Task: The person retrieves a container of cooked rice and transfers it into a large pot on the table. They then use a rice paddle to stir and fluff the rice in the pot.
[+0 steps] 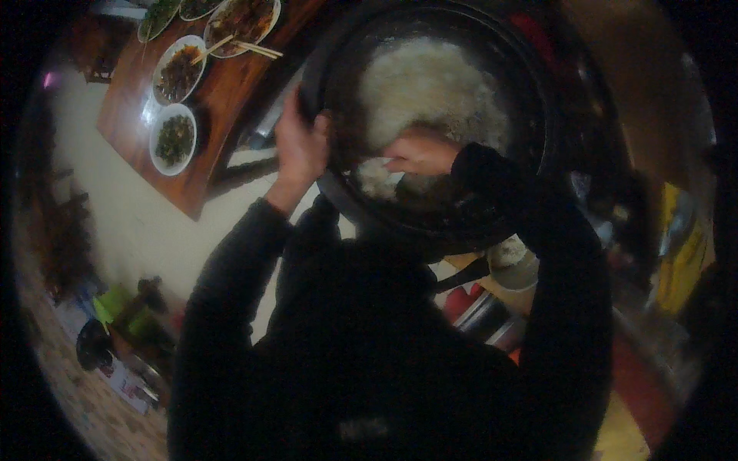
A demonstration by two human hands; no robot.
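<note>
A large dark round pan point(346, 201) is in front of me, with a broad mass of pale food that looks like cooked rice point(421, 86) inside. My left hand point(302, 141) grips the pan's left rim, thumb on the inner side. My right hand point(424, 152) reaches in over the rice, fingers curled around something small, perhaps a utensil handle; blur hides what it is. Just below those fingers lies a separate whitish clump point(377, 178), close to the pan's lower left wall.
At the upper left a wooden table point(213, 138) holds several white bowls of food, including one of greens point(174, 141); chopsticks point(248, 47) rest across bowls. A handled pot point(513, 271) with pale contents stands below the pan at right. Yellow cloth or plastic point(683, 248) is farther right.
</note>
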